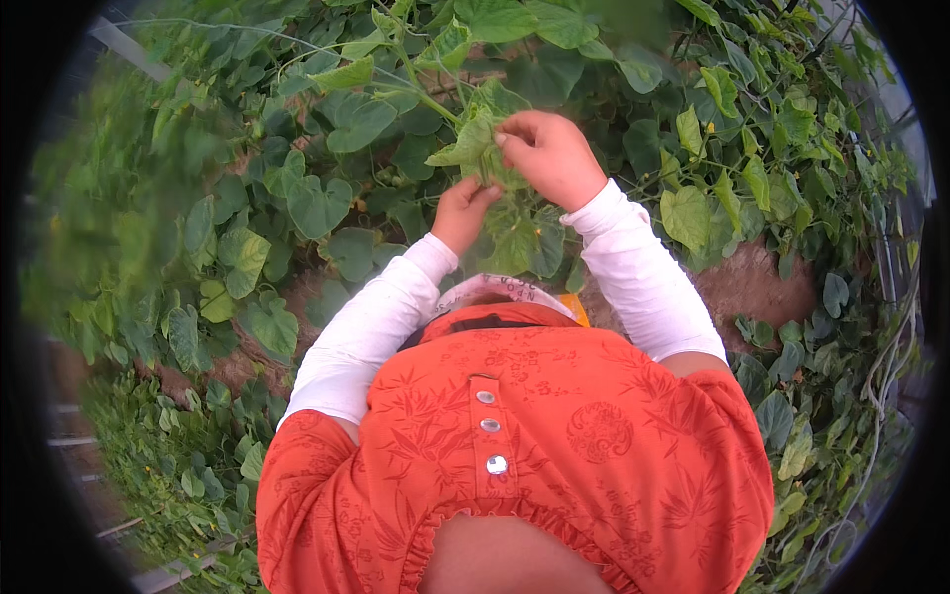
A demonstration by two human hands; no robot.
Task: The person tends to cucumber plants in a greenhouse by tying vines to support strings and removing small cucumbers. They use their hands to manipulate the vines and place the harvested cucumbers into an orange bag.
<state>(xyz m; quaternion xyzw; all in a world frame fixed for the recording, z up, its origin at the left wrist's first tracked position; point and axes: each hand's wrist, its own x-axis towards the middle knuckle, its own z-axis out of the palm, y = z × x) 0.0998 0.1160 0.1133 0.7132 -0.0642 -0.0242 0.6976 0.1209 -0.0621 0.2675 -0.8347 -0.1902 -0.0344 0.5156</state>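
Both of my hands are at a leafy green vine stem (438, 106) near the upper middle of the view. My left hand (465, 211) pinches a thin green part of the vine between thumb and fingertips, just below a crinkled young leaf (475, 139). Higher and to the right, my right hand (548, 157) has its thumb and index finger together at that leaf's right edge. What exactly lies between the right fingertips is partly hidden. White sleeves cover both forearms. Broad leaves and a small yellow flower hang below the hands.
Dense vines with broad leaves (319, 206) surround me on both sides. Brown soil (761, 286) shows between the plants at right and lower left. Pale cords (879, 386) hang along the right edge. Thin strings run through the foliage at the top.
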